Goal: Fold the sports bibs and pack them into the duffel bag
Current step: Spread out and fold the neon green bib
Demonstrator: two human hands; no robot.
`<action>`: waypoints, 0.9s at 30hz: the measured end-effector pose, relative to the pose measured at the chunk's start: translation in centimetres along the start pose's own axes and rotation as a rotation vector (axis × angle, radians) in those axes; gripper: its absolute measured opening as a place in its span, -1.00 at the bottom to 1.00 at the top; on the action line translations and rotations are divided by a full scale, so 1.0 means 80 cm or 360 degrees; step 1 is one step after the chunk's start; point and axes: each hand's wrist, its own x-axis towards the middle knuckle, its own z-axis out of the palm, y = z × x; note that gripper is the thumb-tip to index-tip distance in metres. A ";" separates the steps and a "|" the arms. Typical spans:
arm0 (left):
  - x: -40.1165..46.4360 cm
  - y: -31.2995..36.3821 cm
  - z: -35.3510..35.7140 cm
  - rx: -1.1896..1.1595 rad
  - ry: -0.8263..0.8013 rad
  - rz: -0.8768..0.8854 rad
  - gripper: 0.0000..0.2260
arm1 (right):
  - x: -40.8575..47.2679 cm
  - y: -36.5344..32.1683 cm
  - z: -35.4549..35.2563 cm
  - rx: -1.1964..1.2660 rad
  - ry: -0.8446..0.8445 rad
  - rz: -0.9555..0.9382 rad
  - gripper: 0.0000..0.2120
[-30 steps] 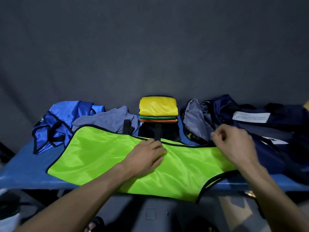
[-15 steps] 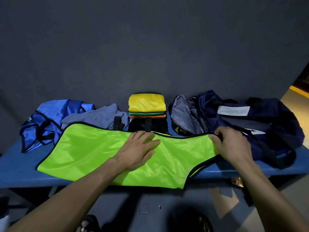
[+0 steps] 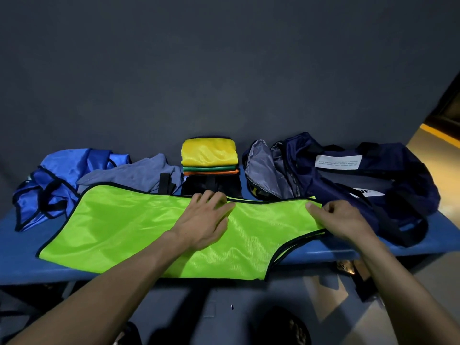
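Note:
A lime green bib (image 3: 129, 232) with black trim lies spread flat across the blue bench (image 3: 22, 265). My left hand (image 3: 204, 222) presses flat on its middle, fingers straight. At the bib's right end my right hand (image 3: 341, 220) pinches the shoulder part. Behind the bib stands a stack of folded bibs (image 3: 208, 155), yellow on top, then green and orange, on something black. The navy duffel bag (image 3: 348, 180) lies open at the right, its grey lining showing.
A crumpled blue bib (image 3: 57, 180) and a grey-blue one (image 3: 134, 175) lie at the back left. A dark grey wall rises right behind the bench. Black shoes (image 3: 281, 327) show on the floor below.
The bib's right end has been drawn in toward the middle by my right hand. My left hand has stayed pressed on the bib's middle. The camera has shifted a little.

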 end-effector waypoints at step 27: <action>0.004 0.066 0.013 -0.0295 -0.0408 0.0303 -0.39 | -0.030 -0.062 -0.034 0.1919 -0.0138 0.0077 -0.87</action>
